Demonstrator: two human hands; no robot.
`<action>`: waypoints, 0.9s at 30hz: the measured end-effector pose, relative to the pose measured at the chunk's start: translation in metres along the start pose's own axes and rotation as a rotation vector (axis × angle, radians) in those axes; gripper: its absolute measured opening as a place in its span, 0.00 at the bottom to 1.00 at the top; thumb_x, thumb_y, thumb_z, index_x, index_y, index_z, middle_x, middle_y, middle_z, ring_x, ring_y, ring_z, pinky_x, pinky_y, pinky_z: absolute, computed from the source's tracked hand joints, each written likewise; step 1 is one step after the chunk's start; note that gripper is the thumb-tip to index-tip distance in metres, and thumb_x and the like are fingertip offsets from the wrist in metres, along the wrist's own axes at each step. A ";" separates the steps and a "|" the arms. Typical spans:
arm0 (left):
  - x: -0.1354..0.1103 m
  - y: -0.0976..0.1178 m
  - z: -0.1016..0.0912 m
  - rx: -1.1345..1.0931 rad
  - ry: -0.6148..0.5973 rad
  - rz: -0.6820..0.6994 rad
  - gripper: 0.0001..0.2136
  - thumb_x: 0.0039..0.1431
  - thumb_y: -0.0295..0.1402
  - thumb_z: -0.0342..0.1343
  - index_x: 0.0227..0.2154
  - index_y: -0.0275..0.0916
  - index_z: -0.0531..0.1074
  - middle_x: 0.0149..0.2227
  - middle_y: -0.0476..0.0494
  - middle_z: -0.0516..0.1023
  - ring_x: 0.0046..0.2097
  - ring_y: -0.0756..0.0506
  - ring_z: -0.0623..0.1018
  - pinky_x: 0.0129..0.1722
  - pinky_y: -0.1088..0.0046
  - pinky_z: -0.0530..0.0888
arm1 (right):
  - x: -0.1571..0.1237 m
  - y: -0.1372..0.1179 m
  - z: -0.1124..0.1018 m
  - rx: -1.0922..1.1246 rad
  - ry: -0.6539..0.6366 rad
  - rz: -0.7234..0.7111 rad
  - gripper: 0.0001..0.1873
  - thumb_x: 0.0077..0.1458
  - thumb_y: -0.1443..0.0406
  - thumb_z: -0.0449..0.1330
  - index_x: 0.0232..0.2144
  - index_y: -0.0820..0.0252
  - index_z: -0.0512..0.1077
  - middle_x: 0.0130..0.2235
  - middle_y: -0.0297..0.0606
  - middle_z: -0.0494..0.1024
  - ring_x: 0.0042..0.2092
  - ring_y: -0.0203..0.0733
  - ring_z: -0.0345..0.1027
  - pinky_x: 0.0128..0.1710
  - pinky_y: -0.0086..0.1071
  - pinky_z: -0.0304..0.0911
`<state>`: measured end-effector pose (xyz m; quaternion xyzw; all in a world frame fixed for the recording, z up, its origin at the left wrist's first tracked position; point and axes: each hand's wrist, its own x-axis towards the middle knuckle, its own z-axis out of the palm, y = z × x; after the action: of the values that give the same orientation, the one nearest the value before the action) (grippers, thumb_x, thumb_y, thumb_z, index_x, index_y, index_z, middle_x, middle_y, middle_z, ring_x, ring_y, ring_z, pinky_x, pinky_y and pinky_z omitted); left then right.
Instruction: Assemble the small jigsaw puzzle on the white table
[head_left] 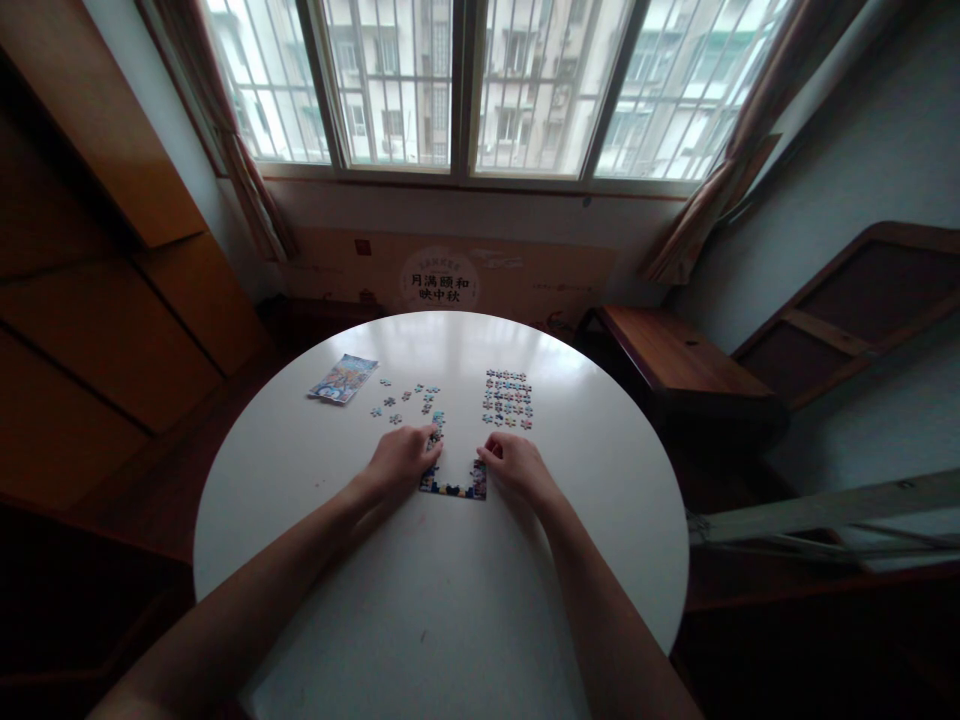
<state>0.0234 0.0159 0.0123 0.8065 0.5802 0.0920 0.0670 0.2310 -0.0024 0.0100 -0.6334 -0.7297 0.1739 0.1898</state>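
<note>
Jigsaw border (pixel 453 492) lies ahead of you on the round white table (pixel 450 620), a U open on its far side, longer left strip (pixel 439 418) running away from you. Your left hand (pixel 405 452), nearer that strip, has fingers curled over it; your right hand (pixel 515 462) is at the far end of the shorter right strip (pixel 480 482), thumb and forefinger drawn together. Whether either grips a piece can't be told. Scattered pieces (pixel 406 396) lie beyond your left hand, piece rows (pixel 508 396) beyond your right, picture sheet (pixel 343 380) farther left.
</note>
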 end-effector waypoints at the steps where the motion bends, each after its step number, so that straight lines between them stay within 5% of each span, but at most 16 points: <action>1: 0.000 0.000 0.000 0.000 0.000 0.001 0.19 0.60 0.43 0.46 0.50 0.42 0.70 0.34 0.42 0.79 0.38 0.43 0.77 0.36 0.73 0.68 | 0.000 0.000 0.000 -0.001 0.001 -0.001 0.11 0.54 0.59 0.56 0.27 0.58 0.73 0.30 0.35 0.77 0.31 0.36 0.67 0.31 0.28 0.52; 27: -0.002 0.006 -0.008 -0.020 -0.031 -0.037 0.18 0.60 0.43 0.47 0.49 0.43 0.70 0.35 0.42 0.79 0.40 0.44 0.77 0.39 0.73 0.68 | 0.000 -0.001 -0.001 -0.005 -0.015 0.003 0.11 0.55 0.59 0.55 0.28 0.59 0.73 0.30 0.36 0.78 0.32 0.36 0.68 0.32 0.27 0.53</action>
<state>0.0268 0.0119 0.0210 0.7962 0.5930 0.0842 0.0855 0.2306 -0.0030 0.0118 -0.6337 -0.7307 0.1769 0.1824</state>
